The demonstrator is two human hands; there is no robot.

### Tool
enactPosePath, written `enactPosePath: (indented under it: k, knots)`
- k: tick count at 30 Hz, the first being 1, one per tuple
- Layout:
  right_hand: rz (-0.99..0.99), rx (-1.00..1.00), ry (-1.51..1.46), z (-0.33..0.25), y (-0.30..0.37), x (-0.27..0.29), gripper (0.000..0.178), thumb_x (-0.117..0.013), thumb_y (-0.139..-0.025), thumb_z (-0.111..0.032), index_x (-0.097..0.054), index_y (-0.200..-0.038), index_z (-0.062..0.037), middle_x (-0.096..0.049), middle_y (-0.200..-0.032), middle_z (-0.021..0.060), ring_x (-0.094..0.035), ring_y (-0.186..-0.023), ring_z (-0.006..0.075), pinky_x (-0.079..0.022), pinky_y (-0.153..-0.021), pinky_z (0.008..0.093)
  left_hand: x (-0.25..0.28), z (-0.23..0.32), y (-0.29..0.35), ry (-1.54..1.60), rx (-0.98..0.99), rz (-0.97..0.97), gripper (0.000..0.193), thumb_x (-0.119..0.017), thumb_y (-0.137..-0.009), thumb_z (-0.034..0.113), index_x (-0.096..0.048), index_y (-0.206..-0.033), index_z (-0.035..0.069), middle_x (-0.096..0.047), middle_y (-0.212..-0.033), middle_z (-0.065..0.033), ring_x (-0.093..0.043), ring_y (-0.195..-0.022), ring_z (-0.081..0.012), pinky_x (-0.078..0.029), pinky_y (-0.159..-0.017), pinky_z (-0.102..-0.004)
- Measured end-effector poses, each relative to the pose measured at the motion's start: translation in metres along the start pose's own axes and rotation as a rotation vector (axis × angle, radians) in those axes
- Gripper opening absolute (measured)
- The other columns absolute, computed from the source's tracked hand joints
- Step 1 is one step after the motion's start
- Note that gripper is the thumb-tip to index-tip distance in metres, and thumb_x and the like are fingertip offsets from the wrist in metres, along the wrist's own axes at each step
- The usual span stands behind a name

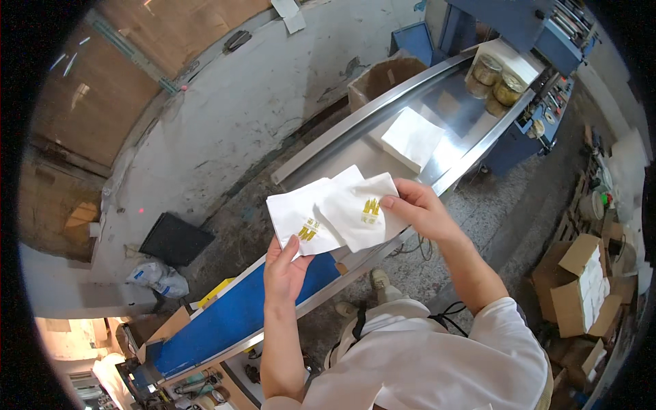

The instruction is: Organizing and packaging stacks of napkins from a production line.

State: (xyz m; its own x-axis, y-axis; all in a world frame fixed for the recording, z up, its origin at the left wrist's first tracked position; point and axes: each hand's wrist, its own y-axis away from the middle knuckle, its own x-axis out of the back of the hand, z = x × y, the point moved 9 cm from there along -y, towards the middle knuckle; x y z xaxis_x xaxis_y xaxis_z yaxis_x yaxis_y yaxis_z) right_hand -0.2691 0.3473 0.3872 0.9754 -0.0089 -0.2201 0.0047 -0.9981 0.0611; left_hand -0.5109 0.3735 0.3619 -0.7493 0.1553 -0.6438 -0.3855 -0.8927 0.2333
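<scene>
White paper napkins with a yellow printed emblem fan out in front of me. My left hand is closed on the lower left edge of the left-hand napkins, thumb on top. At their right, my right hand pinches the edge of another napkin, which overlaps the left ones. How many sheets each hand grips I cannot tell. Beyond my right hand, a stack of white napkins lies on the shiny metal table.
A blue conveyor belt runs to the lower left. Two glass jars stand by the blue machine at the far end. Behind the table is a cardboard box; at the right, an opened carton holds white packs.
</scene>
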Motion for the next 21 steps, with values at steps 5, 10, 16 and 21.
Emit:
enactPosePath:
  k: [5, 10, 16, 21]
  knots:
    - [-0.104, 0.067, 0.166, -0.020, 0.009, -0.008, 0.021, -0.064, -0.092, -0.008, -0.066, -0.109, 0.0041, -0.068, -0.096, 0.0017, -0.059, -0.087, 0.0048, -0.050, -0.076, 0.0231, 0.001, 0.012, -0.001, -0.056, -0.085, -0.020, 0.032, -0.054, -0.096, 0.008, -0.056, -0.127, 0.004, -0.061, -0.124, -0.0116, -0.059, -0.115, -0.0240, -0.044, -0.101, -0.0422]
    - [-0.196, 0.318, 0.443, -0.048, 0.014, -0.031, 0.018, -0.068, -0.086, 0.000, -0.068, -0.103, 0.0021, -0.069, -0.093, 0.0086, -0.064, -0.084, 0.0142, -0.051, -0.074, 0.0263, 0.009, 0.015, 0.001, -0.228, -0.123, -0.005, 0.029, -0.058, -0.095, 0.009, -0.061, -0.122, 0.001, -0.065, -0.117, -0.0100, -0.059, -0.111, -0.0188, -0.044, -0.097, -0.0340]
    - [-0.226, 0.386, 0.751, -0.062, 0.017, -0.056, 0.022, -0.068, -0.079, 0.002, -0.070, -0.101, -0.0032, -0.063, -0.107, 0.0148, -0.063, -0.100, 0.0289, -0.052, -0.080, 0.0351, -0.012, 0.032, 0.007, -0.832, -0.252, 0.061, 0.028, -0.059, -0.094, 0.008, -0.063, -0.121, 0.000, -0.068, -0.108, -0.0084, -0.062, -0.098, -0.0148, -0.048, -0.083, -0.0280]
    - [-0.207, 0.748, 0.961, -0.091, 0.027, -0.086, 0.025, -0.070, -0.072, -0.001, -0.070, -0.096, -0.0042, -0.057, -0.119, 0.0190, -0.051, -0.119, 0.0376, -0.045, -0.094, 0.0437, -0.073, 0.046, 0.009, -1.318, -0.428, -0.173, 0.033, -0.065, -0.086, 0.004, -0.063, -0.119, 0.003, -0.070, -0.098, -0.0095, -0.067, -0.084, -0.0147, -0.051, -0.070, -0.0268]
